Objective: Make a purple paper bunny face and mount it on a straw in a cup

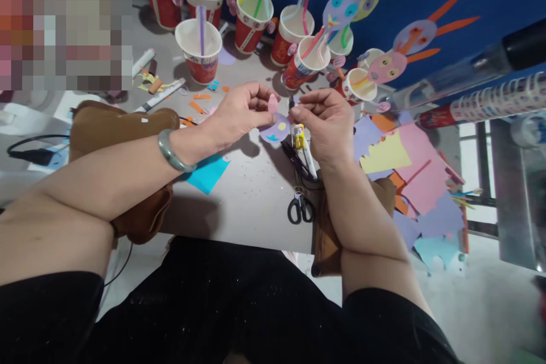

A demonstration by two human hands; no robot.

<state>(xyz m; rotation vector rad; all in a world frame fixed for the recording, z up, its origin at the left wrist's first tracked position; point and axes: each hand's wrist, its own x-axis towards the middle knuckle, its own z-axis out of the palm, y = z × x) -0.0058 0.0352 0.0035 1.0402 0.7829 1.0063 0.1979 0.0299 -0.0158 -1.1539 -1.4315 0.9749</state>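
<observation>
My left hand pinches a purple paper rabbit face between thumb and fingers. A pink paper ear stands at its top; one yellow eye and a blue mouth show, and the thumb covers part of it. Close to the face's right edge, my right hand is closed on a thin pen-like thing with a dark end, its exact kind unclear. Below the hands lie a small yellow-labelled item, a white marker and black-handled scissors.
Red paper cups with straws and paper faces line the back. Coloured paper sheets are heaped at right. Brown padded armrests lie under both forearms. Blue paper, scraps and a capped marker are on the table.
</observation>
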